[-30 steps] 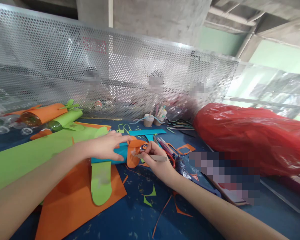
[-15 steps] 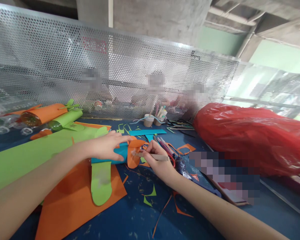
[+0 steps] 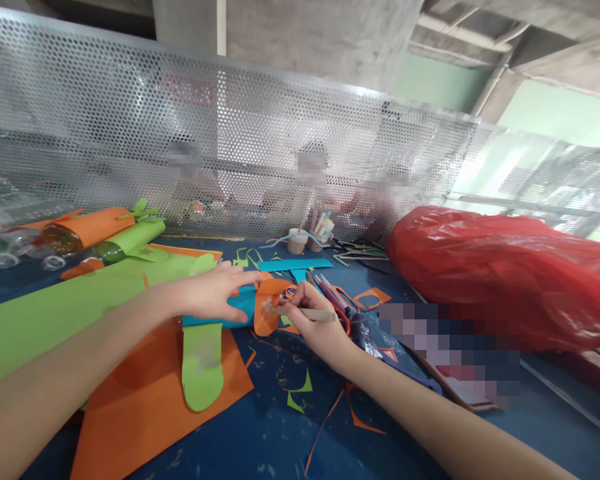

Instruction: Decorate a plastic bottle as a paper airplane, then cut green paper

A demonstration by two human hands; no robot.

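My left hand (image 3: 217,293) lies over a blue paper-wrapped tube (image 3: 249,305), its thumb and fingers bent round the sides. A green paper flap (image 3: 203,370) with a greyish star mark sticks out toward me from the tube. At the tube's right end stands a rounded orange paper piece (image 3: 266,321), with a pale star-like mark on it. My right hand (image 3: 325,330) grips a grey marker (image 3: 316,314) like a pencil. The marker's tip is at the orange piece; my fingers partly hide it.
Under the left arm lie green (image 3: 80,307) and orange sheets (image 3: 155,407). Paper-wrapped bottles (image 3: 93,230) lie at the back left. Two small cups (image 3: 297,242) stand by the perforated metal screen (image 3: 280,127). Pens and scissors lie beyond my right hand, a red plastic bag (image 3: 490,273) farther right.
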